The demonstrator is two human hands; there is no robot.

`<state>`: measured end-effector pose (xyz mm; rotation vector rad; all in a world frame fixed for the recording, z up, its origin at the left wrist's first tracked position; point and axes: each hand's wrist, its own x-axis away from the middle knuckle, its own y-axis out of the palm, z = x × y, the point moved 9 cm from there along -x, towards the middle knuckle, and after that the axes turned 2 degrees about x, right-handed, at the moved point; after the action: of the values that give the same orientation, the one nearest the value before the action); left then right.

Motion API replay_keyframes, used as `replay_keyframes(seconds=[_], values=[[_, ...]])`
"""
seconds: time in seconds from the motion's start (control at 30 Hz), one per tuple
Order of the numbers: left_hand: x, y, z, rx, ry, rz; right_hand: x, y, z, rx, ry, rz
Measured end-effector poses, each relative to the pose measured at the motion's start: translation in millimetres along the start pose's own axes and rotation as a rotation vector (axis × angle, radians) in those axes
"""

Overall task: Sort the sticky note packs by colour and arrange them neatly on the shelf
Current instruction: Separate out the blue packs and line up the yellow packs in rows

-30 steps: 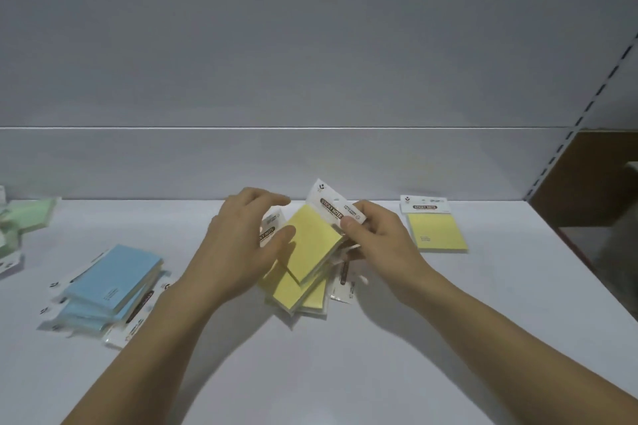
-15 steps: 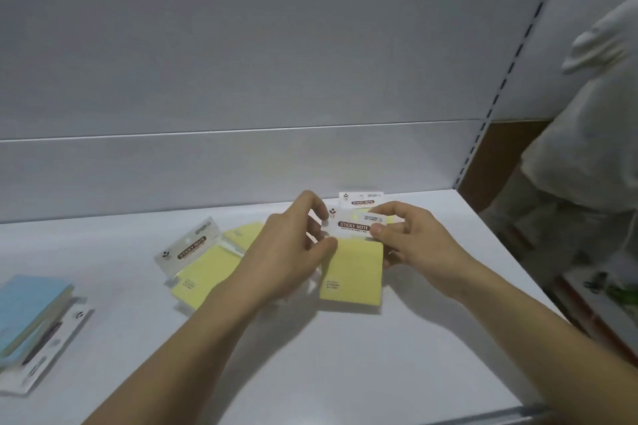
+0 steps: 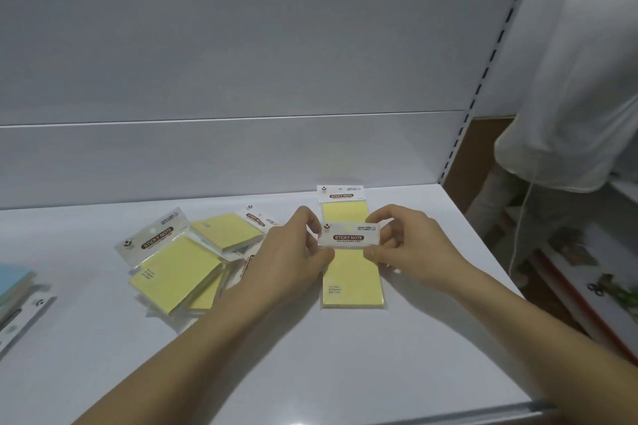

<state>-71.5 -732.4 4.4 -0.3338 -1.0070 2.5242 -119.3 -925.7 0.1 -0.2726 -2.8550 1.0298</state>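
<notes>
Both hands hold one yellow sticky note pack point(image 3: 352, 274) by its white card header. The left hand point(image 3: 293, 259) pinches the header's left end, the right hand point(image 3: 411, 252) its right end; fingers point(image 3: 379, 217) are closed on the card. The pack is a flat rectangular pad in clear glossy film, lying on the white shelf point(image 3: 345, 373), smooth and matte.

Directly behind it lies a second yellow pack point(image 3: 341, 203), squared up in line with the held one and partly overlapped by it. To the left sits a loose yellow pile point(image 3: 193, 262): at least three packs, possibly four, the lower ones being hidden. Blue packs point(image 3: 13, 290) show at the left edge; their count cannot be told.

Since half a second ago the held pack has been straightened and lowered flat. A bystander in white clothing point(image 3: 580, 79) stands right.
</notes>
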Motion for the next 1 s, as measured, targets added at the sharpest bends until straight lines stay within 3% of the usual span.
replay_keyframes(seconds=[0.47, 0.73, 1.0], values=[[12.5, -0.5, -9.7, 0.065, 0.074, 0.109, -2.1, -10.5, 3.3, -0.036, -0.115, 0.202], [12.4, 7.3, -1.7, -0.195, 0.248, 0.146, -8.1, -10.6, 5.7, -0.050, -0.115, 0.241], [16.3, 6.5, -1.2, -0.199, 0.165, 0.120, -13.6, -12.8, 5.0, -0.050, -0.111, 0.204]])
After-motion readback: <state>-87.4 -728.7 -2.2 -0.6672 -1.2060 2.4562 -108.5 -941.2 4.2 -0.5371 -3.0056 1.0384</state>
